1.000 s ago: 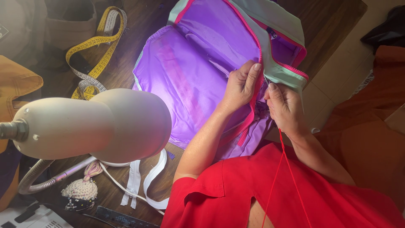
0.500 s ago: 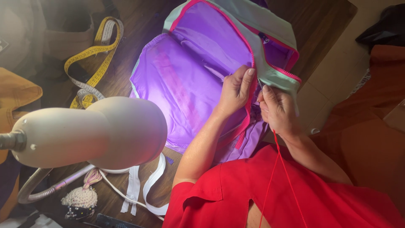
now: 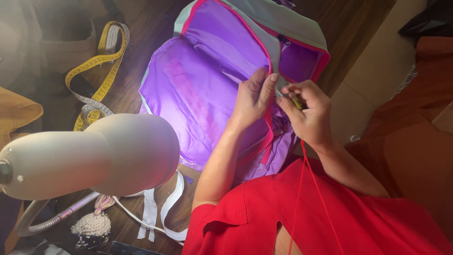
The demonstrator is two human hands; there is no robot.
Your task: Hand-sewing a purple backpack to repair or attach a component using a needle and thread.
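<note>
Wooden desk (image 3: pixel 141 28), lamp-lit: purple backpack (image 3: pixel 198 94) lying open at centre. Left hand (image 3: pixel 252 97) pressing the pink zipper edge (image 3: pixel 269 137) flat, grip pinching; right hand (image 3: pixel 306 113) pinching a needle, red thread (image 3: pixel 306 189) trailing. Advice: keeping seam taut, stitches small

I can't make out what my right hand (image 3: pixel 306 111) pinches; the cream dome-shaped lamp head (image 3: pixel 89 156) hides the wooden tabletop (image 3: pixel 141 71) beneath
</note>
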